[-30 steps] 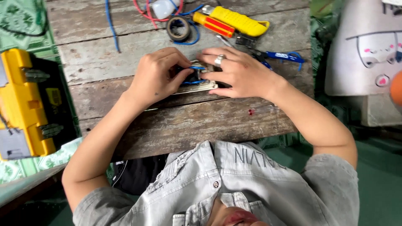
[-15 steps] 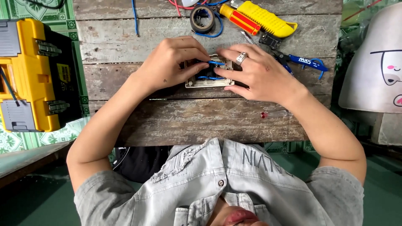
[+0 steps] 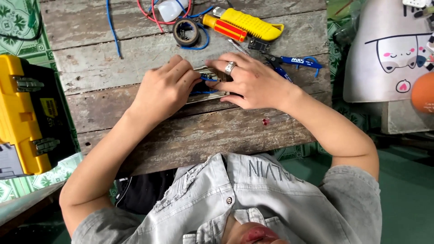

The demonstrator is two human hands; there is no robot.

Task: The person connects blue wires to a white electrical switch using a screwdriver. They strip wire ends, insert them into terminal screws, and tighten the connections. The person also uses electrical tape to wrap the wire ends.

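Both of my hands rest on a worn wooden table [image 3: 190, 135] around a small flat metal-edged part [image 3: 209, 88] with blue wire [image 3: 205, 79] on it. My left hand [image 3: 162, 90] pinches the blue wire at the part's left end with its fingertips. My right hand [image 3: 253, 83], a ring on one finger, covers and holds the part's right end. Most of the part is hidden under my fingers.
At the table's far edge lie a roll of dark tape [image 3: 186, 32], a yellow utility knife [image 3: 251, 22], a red-and-yellow screwdriver [image 3: 224, 27], blue-handled pliers [image 3: 294, 61], and red and blue wires [image 3: 113, 27]. A yellow toolbox [image 3: 22, 113] stands left. A white lamp-like object [image 3: 389, 49] stands right.
The view has shifted, so the table and my hands sit lower and more to the left in frame. My hands stay on the part, fingers working the blue wire.
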